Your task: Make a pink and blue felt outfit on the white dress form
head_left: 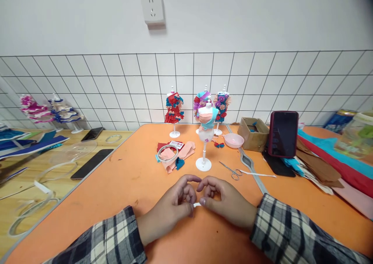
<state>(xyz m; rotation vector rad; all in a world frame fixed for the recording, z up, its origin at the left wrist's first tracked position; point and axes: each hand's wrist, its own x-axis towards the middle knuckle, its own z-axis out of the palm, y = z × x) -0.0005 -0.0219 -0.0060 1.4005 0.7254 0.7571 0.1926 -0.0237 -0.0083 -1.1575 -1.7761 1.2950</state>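
My left hand (pixel 177 201) and my right hand (pixel 223 198) meet low over the orange table (pixel 175 240). Between their fingertips is a short piece of narrow white strip (pixel 197 204), pinched from both sides; most of it is hidden by the fingers. Just beyond my hands stands a small white dress form (pixel 206 133) wrapped at the top in peach and light blue fabric. To its right lie metal scissors (pixel 233 172) and a longer white strip (pixel 258 173). At its left, a roll of tape (pixel 167 153) rests on peach fabric scraps (pixel 186 150).
Dressed miniature forms, one in a red and teal dress (pixel 174 108), stand by the tiled wall. A pink bowl (pixel 234 140), a cardboard box (pixel 253 133) and an upright phone (pixel 283 133) are at right, beside layered fabric (pixel 320 165). A black phone (pixel 91 164) lies at left.
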